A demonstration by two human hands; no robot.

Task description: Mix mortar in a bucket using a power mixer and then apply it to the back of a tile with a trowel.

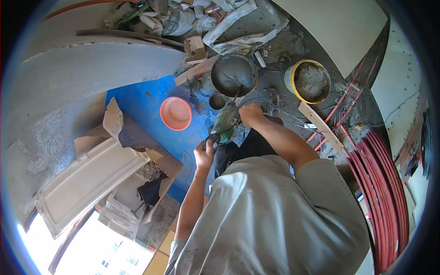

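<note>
A green handheld power drill [223,123] slants down and away from me, its rod reaching into a round bucket [255,82] of wet grey mortar [231,73]. My left hand [204,155] is closed around the rear handle. At the front end, my right hand [250,114] is closed in a grip beside the drill's head; the part under its fingers is mostly hidden. Streaks in the mortar's surface run toward the rod. Close to the bucket's near left side stands a small dark pot [217,101].
A pink basin [163,111] sits on blue sheeting at the left. To the right stands a yellow-rimmed bucket [290,81] with grey material. A cable [286,111] trails rightward. Red piping coils [382,197], a cardboard box [151,146] and crumpled sacks [250,36] lie around.
</note>
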